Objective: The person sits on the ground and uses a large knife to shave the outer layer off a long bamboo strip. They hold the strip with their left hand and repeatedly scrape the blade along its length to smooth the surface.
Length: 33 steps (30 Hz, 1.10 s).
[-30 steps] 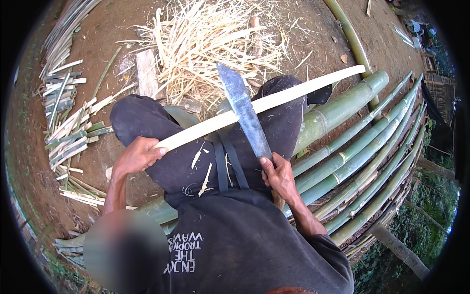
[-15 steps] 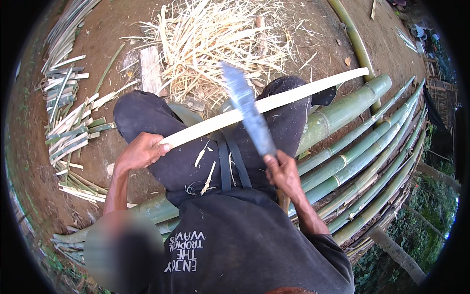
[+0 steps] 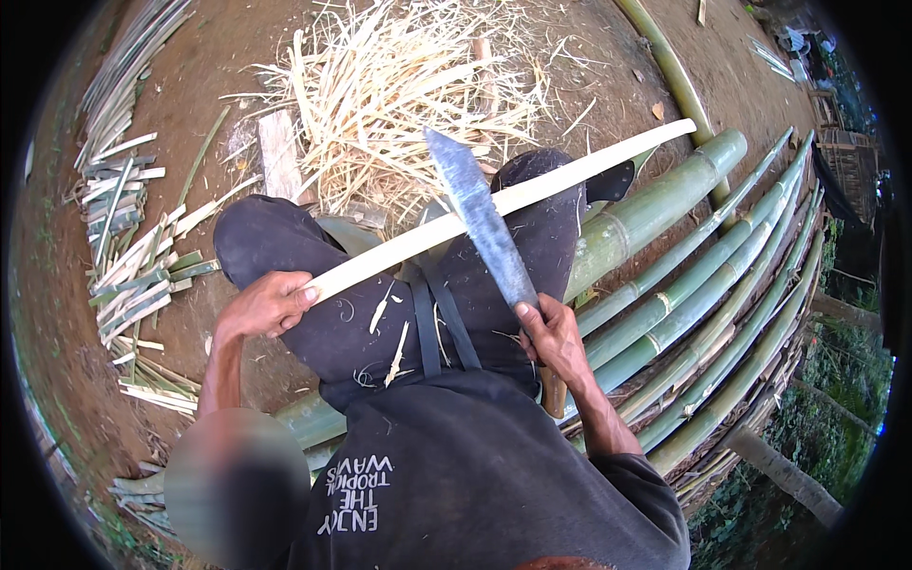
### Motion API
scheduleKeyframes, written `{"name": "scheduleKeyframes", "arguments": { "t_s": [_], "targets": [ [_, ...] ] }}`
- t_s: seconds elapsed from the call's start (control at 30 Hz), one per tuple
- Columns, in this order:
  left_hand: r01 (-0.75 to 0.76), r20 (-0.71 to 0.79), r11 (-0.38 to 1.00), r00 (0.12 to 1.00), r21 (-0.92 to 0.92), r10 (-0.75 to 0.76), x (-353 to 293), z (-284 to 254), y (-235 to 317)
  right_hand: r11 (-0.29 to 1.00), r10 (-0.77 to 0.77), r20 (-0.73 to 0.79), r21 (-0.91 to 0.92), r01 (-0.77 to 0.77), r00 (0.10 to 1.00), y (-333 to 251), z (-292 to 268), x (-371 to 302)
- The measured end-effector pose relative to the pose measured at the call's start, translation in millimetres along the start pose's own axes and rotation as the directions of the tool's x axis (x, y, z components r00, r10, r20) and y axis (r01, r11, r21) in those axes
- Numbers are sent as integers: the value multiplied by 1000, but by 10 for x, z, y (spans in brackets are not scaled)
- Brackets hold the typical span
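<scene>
My left hand is closed round the near-left end of a long pale bamboo strip, which slants over my lap up to the right. In my right hand is a machete with a broad grey blade. Its blade lies across the middle of the strip, its tip pointing away from me and slightly left. The handle is partly hidden by my fingers; a brown end shows below them. Whether the blade's edge bites into the strip, I cannot tell. Small shavings lie on my dark trousers.
Beyond my knees a heap of pale shavings covers the ground beside a wooden block. Split bamboo strips are piled at the left. Thick green bamboo poles lie to my right. Another pole stretches away at the far right.
The machete blade, blurred earlier, now shows sharp, at nearly the same place across the strip. The whole view has shifted slightly. Both hands keep their hold.
</scene>
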<state>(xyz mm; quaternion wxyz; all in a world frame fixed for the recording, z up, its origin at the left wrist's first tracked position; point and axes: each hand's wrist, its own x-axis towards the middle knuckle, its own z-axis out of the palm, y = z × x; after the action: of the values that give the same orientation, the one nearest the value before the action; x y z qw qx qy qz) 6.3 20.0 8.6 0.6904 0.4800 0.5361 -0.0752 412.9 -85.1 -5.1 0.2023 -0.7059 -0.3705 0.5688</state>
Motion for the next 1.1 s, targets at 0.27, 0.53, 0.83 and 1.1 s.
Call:
{"name": "scheduleKeyframes", "arguments": {
  "t_s": [0.27, 0.53, 0.83, 1.1],
  "targets": [
    [50, 58, 993, 997, -108, -44, -29, -16, -6, 994, -6, -53, 109, 12, 999, 166, -79, 71],
    [12, 32, 996, 999, -87, -9, -29, 33, -26, 1000, 23, -57, -3, -24, 998, 16, -107, 4],
    [52, 16, 994, 999, -99, -51, -35, 68, -23, 999, 20, 3, 39, -20, 1000, 122, -61, 2],
    [44, 11, 992, 999, -117, -43, -12, 127, -9, 993, 41, 42, 111, -45, 998, 26, -76, -48]
  ]
}}
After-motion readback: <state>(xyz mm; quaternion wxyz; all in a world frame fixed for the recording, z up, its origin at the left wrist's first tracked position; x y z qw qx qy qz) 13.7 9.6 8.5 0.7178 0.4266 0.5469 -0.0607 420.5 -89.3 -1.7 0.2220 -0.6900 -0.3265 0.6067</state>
